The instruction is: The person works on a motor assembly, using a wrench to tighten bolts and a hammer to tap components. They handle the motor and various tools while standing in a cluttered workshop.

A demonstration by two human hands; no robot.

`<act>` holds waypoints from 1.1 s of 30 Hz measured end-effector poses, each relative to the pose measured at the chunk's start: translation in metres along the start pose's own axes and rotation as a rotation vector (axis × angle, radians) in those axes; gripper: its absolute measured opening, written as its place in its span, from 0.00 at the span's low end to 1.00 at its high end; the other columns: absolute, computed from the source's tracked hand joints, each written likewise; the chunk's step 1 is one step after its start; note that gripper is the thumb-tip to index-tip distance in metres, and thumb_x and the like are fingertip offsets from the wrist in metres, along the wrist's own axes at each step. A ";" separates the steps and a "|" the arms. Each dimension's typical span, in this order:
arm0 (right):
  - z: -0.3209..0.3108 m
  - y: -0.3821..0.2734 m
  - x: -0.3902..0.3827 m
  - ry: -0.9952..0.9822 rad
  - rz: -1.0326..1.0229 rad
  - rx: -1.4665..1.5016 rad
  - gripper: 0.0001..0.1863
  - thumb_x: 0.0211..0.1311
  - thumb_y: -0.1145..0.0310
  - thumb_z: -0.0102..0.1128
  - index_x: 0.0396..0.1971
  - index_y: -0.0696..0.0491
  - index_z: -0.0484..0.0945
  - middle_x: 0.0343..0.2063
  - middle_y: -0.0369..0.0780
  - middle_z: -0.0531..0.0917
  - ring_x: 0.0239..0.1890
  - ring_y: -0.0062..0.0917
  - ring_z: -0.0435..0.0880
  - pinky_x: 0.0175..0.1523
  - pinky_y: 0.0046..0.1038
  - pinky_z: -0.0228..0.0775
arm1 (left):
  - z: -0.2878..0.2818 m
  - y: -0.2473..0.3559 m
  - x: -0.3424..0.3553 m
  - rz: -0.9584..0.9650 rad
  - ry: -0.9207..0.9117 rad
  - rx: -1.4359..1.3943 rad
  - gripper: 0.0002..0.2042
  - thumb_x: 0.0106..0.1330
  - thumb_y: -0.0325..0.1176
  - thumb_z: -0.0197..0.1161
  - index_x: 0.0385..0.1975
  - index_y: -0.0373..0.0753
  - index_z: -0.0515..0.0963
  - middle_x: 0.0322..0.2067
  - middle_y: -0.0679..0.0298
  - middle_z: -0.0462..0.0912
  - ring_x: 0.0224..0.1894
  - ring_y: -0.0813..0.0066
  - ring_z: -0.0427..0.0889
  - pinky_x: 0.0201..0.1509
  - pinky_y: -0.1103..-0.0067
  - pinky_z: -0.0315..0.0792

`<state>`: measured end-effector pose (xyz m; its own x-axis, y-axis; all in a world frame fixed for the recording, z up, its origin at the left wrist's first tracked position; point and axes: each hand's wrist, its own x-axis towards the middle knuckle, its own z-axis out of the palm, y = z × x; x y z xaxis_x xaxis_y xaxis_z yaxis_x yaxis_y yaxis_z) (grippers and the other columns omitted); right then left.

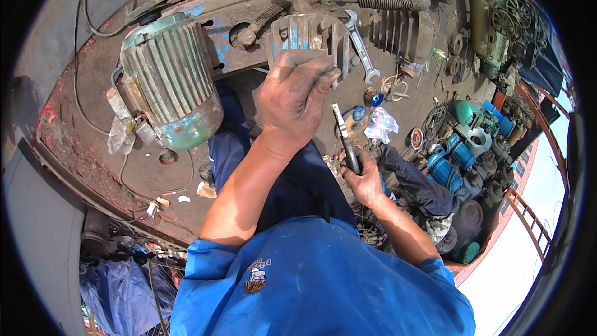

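My left hand [293,101] is closed, thumb and fingers pinched together, just in front of a finned grey compressor head [283,34]. What the pinch holds, if anything, is too small to make out. Lower and to the right, my right hand [365,180] grips what looks like a pair of pliers [348,149] by its black handle. The metal jaws point up and away from me, apart from the compressor. A double-ended spanner [359,46] leans against the compressor to the right of my left hand.
A green finned electric motor [168,74] stands at the left on the same base. A ribbed hose [392,1] runs along the far side. On the right lie blue motors [460,152] and a clear plastic bag [380,124]. A cable [76,81] curves across the left.
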<state>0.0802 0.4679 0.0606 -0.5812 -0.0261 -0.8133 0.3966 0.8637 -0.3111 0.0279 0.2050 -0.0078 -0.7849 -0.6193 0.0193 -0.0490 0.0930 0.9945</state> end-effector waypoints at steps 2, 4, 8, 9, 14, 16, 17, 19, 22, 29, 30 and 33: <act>-0.001 0.000 -0.003 0.007 0.022 0.011 0.18 0.58 0.77 0.63 0.50 0.55 0.75 0.27 0.31 0.77 0.25 0.13 0.73 0.29 0.21 0.67 | 0.003 -0.010 0.011 -0.053 0.131 -0.107 0.07 0.59 0.28 0.72 0.34 0.35 0.84 0.31 0.58 0.83 0.30 0.61 0.80 0.36 0.74 0.75; -0.003 -0.006 -0.007 0.036 0.034 0.007 0.19 0.59 0.77 0.62 0.51 0.55 0.75 0.27 0.31 0.77 0.25 0.13 0.73 0.29 0.21 0.68 | 0.002 -0.017 0.020 -0.097 0.161 -0.068 0.08 0.58 0.28 0.72 0.35 0.34 0.83 0.31 0.57 0.83 0.31 0.61 0.80 0.36 0.74 0.74; -0.010 -0.039 -0.017 0.136 -0.055 -0.021 0.22 0.59 0.76 0.63 0.54 0.56 0.72 0.30 0.33 0.80 0.25 0.14 0.75 0.31 0.22 0.72 | 0.004 -0.023 0.017 0.033 0.120 0.000 0.10 0.58 0.29 0.72 0.38 0.35 0.83 0.32 0.56 0.82 0.33 0.57 0.80 0.38 0.71 0.75; -0.015 -0.054 -0.018 0.139 -0.029 -0.007 0.29 0.56 0.74 0.67 0.59 0.55 0.70 0.34 0.37 0.81 0.36 0.21 0.78 0.45 0.25 0.74 | 0.004 -0.022 0.016 0.056 0.102 0.038 0.10 0.58 0.29 0.72 0.39 0.36 0.83 0.32 0.56 0.83 0.33 0.56 0.80 0.38 0.71 0.75; -0.035 -0.113 -0.007 0.207 -0.539 -0.162 0.37 0.52 0.78 0.69 0.63 0.61 0.64 0.47 0.44 0.80 0.46 0.27 0.81 0.53 0.30 0.73 | 0.006 -0.030 0.020 0.097 0.080 0.074 0.10 0.58 0.32 0.70 0.38 0.40 0.83 0.35 0.58 0.82 0.35 0.55 0.80 0.40 0.68 0.75; -0.041 -0.134 -0.003 0.235 -0.688 -0.232 0.40 0.50 0.78 0.70 0.63 0.65 0.61 0.50 0.50 0.78 0.52 0.33 0.81 0.58 0.33 0.72 | 0.009 -0.032 0.017 0.119 0.075 0.045 0.10 0.59 0.33 0.69 0.38 0.40 0.83 0.35 0.59 0.82 0.35 0.55 0.80 0.40 0.67 0.75; -0.041 -0.144 -0.003 0.238 -0.734 -0.227 0.40 0.50 0.79 0.70 0.64 0.66 0.60 0.50 0.51 0.78 0.51 0.34 0.82 0.57 0.34 0.73 | 0.011 -0.033 0.015 0.130 0.072 0.033 0.10 0.59 0.34 0.69 0.38 0.40 0.83 0.35 0.59 0.82 0.36 0.55 0.80 0.40 0.66 0.75; -0.037 -0.171 0.001 0.239 -0.910 -0.287 0.41 0.51 0.79 0.70 0.65 0.66 0.58 0.48 0.52 0.79 0.48 0.35 0.84 0.51 0.31 0.76 | 0.018 -0.042 0.016 0.189 0.138 0.028 0.10 0.59 0.34 0.69 0.38 0.41 0.83 0.35 0.58 0.82 0.37 0.54 0.79 0.42 0.65 0.74; -0.033 -0.199 0.004 0.175 -0.984 -0.437 0.40 0.51 0.78 0.71 0.64 0.64 0.63 0.47 0.54 0.79 0.44 0.40 0.85 0.45 0.33 0.78 | 0.029 -0.037 0.011 -0.063 0.226 -0.408 0.12 0.53 0.32 0.68 0.38 0.40 0.83 0.35 0.58 0.81 0.42 0.51 0.77 0.47 0.63 0.72; -0.029 -0.209 -0.003 0.045 -0.780 -0.535 0.33 0.60 0.69 0.68 0.62 0.65 0.65 0.47 0.57 0.79 0.44 0.48 0.84 0.49 0.38 0.77 | 0.028 -0.055 0.006 0.198 0.143 0.029 0.12 0.53 0.29 0.68 0.39 0.42 0.85 0.38 0.66 0.86 0.46 0.63 0.78 0.56 0.68 0.67; -0.029 -0.209 -0.005 0.076 -0.888 -0.541 0.33 0.60 0.69 0.68 0.62 0.66 0.64 0.46 0.57 0.79 0.43 0.48 0.84 0.49 0.38 0.77 | 0.026 -0.047 0.009 0.098 0.089 0.077 0.12 0.52 0.28 0.68 0.38 0.42 0.85 0.38 0.64 0.86 0.45 0.62 0.79 0.55 0.67 0.68; -0.028 -0.213 -0.007 0.068 -0.665 -0.539 0.32 0.62 0.71 0.66 0.61 0.66 0.63 0.44 0.56 0.80 0.40 0.47 0.85 0.47 0.38 0.78 | 0.029 -0.049 0.007 0.143 0.168 -0.001 0.15 0.47 0.26 0.68 0.38 0.40 0.82 0.38 0.60 0.80 0.47 0.54 0.75 0.52 0.64 0.71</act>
<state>-0.0199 0.2983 0.1465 -0.6213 -0.5963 -0.5084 -0.4231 0.8014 -0.4228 0.0071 0.2191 -0.0598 -0.6697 -0.7213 0.1769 0.0564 0.1882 0.9805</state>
